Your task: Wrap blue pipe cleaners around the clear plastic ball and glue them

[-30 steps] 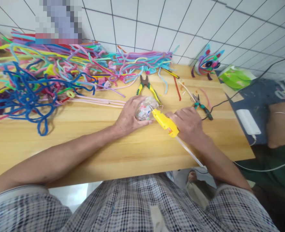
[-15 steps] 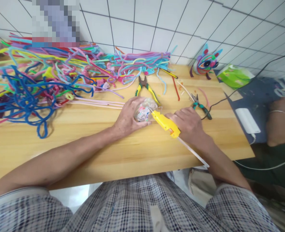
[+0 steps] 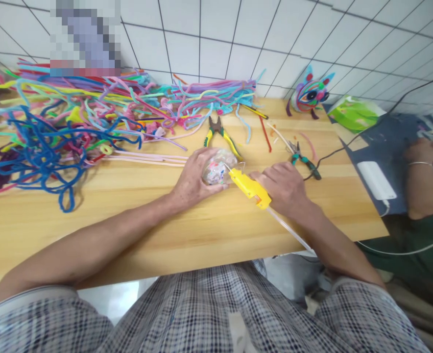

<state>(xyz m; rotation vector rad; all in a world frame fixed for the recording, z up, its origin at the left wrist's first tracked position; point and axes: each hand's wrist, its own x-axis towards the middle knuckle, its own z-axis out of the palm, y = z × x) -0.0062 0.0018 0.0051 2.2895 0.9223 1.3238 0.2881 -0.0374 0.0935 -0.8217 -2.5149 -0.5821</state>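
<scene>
Near the middle of the wooden table [image 3: 157, 235], my left hand [image 3: 190, 179] is curled around a clear, rounded plastic piece with colourful specks inside [image 3: 216, 169]. My right hand [image 3: 284, 184] grips a yellow hot glue gun [image 3: 251, 189], its nozzle pointing at the clear piece and close to or touching it. A long translucent glue stick [image 3: 290, 229] sticks out of the gun's rear. Just behind the clear piece lie open pliers with yellow and green handles [image 3: 232, 144]. Smaller green-handled pliers [image 3: 304, 161] rest beyond my right hand.
Tangled pipe cleaners [image 3: 47, 147] cover the left side, with a bundle [image 3: 220, 90] along the tiled wall. A colourful animal-head craft [image 3: 309, 95] stands at the back right. A green packet [image 3: 356, 115], a white power bank [image 3: 376, 180] and another person's arm [image 3: 424, 184] are at the right.
The view has shifted very slightly. Both hands keep their holds on the clear piece and the glue gun, with the nozzle still at the piece. The other person's hand at the right moved slightly.
</scene>
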